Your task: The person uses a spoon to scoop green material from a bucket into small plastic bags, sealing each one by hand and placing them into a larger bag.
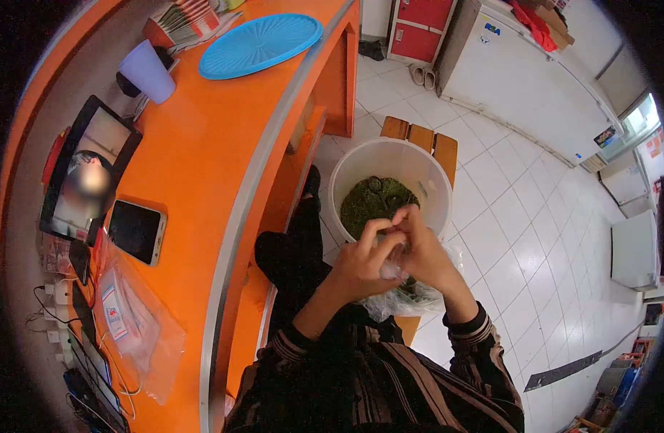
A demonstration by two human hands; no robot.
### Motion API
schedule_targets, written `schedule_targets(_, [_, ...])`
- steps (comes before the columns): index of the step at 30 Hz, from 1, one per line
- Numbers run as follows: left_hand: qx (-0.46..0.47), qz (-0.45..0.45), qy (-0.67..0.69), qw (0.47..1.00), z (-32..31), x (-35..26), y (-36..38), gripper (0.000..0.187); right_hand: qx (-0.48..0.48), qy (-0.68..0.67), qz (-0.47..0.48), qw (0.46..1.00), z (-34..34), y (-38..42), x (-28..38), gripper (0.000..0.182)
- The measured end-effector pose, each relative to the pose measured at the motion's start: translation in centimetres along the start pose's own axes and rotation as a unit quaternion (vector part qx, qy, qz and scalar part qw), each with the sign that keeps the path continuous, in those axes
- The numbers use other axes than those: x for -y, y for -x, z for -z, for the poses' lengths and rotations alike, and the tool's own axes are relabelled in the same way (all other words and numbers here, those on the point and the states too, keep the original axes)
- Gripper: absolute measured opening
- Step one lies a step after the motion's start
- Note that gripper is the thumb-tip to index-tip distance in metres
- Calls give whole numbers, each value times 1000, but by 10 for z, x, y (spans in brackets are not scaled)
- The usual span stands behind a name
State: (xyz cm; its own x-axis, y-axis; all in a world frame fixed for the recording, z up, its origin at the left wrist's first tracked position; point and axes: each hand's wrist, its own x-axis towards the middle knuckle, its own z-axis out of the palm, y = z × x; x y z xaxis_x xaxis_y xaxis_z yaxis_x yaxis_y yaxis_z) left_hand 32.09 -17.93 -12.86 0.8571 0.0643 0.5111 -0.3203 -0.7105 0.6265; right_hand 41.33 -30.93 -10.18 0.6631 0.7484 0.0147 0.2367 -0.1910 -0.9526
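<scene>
Striped sleeves (389,375) fill the near edge of view; both forearms reach forward over the lap; left hand (364,263) and right hand (424,252) meet just in front of a white plastic bucket (389,162); fingers (375,229) of both hands are curled and pinched together on the mouth of a clear plastic bag (404,297), which hangs below the hands and bulges toward the near right; dark green contents show faintly through the bag; bucket stands on a wooden stool (420,137) on the white tiled floor (519,216), and holds a heap of dark green leafy material (371,202) at its bottom; hands sit at the bucket's near rim, partly over it.

Left of the person runs an orange table (202,159); on it, near to far: a clear packet with a label (133,317), a smartphone (135,231) lying flat, a tablet (86,177) with its screen lit, an upturned white cup (148,72), a blue round lid (260,45); far right, a white chest freezer (519,79).
</scene>
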Motion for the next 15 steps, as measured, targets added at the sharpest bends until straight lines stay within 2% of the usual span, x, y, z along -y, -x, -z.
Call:
schedule_targets(2, [-5,-6,-17,1000,1,21,6,48,90,-30,6,996,6,-11,5,45])
schedule_targets(3, [-11,-10,-36,999,6,30,10,48,89,-30,4,996,11,-18,5,45])
schedule_targets(4, [-9,-8,-34,999,14,38,14,48,94,-105,-13,990,20,-27,4,44])
schedule_targets(5, [-61,31,-8,998,23,46,18,49,101,-180,-30,978,27,-39,2,43])
schedule_targets(6, [-114,69,17,991,31,52,22,51,102,-183,-32,977,31,-55,-3,43])
schedule_targets(7, [-112,71,16,991,38,54,25,51,59,9,74,996,33,-75,-14,35])
schedule_targets(8, [-136,124,58,981,44,54,27,54,12,200,176,964,33,-91,-27,28])
schedule_targets(9, [-160,176,99,966,48,53,28,58,11,198,177,964,28,-102,-45,28])
schedule_targets(10, [-159,176,97,967,48,55,29,58,108,320,193,921,21,-114,-69,21])
schedule_targets(11, [-156,175,122,964,47,58,32,61,201,433,205,855,11,-123,-93,13])
schedule_targets(12, [-153,174,147,962,46,62,37,63,265,497,163,810,-4,-130,-117,12])
schedule_targets(13, [-151,173,145,962,44,68,43,63,325,555,120,756,-17,-136,-137,12])
schedule_targets(14, [-152,206,204,945,40,75,51,63,324,553,121,758,-26,-138,-152,12])
schedule_targets(15, [-152,240,262,922,40,79,56,63,402,580,149,692,-35,-137,-164,12])
